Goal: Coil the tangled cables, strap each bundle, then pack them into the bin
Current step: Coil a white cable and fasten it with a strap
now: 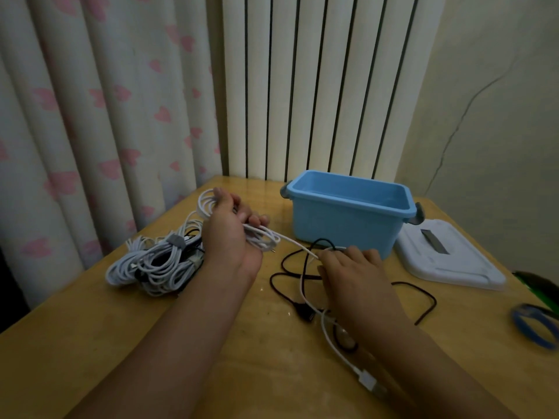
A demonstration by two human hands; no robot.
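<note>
Right hand [354,276]: palm down, fingers curled, pinching white cable [328,331] near its taut run; USB plug end lying nearest, by right forearm. Black cable [423,300] loose on table [211,358], looping under right hand. Left hand [230,228]: clenched round coiled loops of same white cable, raised off surface. Cable pile [157,261], white and black, left of left wrist, near table's left edge. Blue bin [348,219] behind hands, open, upright; white lid [447,255] beside it at right. Bare tabletop in foreground.
</note>
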